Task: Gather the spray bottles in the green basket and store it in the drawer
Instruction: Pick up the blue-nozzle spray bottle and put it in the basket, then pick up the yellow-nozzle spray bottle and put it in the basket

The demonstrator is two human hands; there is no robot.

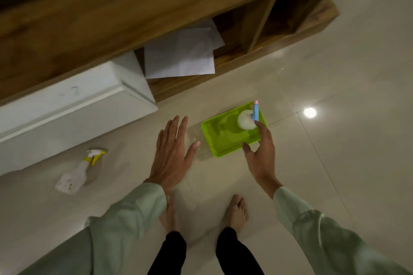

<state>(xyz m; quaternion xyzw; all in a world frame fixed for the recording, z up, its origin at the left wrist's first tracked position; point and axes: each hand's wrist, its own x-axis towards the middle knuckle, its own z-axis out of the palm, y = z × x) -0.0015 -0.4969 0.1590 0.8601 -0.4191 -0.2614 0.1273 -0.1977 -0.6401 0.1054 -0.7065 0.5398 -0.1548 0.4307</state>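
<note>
A green basket (pixel 220 144) sits on the tiled floor in front of me. Inside it stands a white spray bottle with a blue and pink head (pixel 254 113). My right hand (pixel 260 154) hovers over the basket's near right corner, fingers spread, just short of that bottle and holding nothing. My left hand (pixel 172 154) is flat and open, left of the basket. A second white spray bottle with a yellow trigger (pixel 77 174) lies on the floor far to the left. A white drawer (pixel 73 100) stands pulled out of the wooden cabinet.
The wooden cabinet (pixel 134 13) runs across the top, with open cubbies (pixel 288 11) on the right and white paper sheets (pixel 181 53) lying in one. My bare feet (pixel 237 210) stand on the glossy tiles below the hands.
</note>
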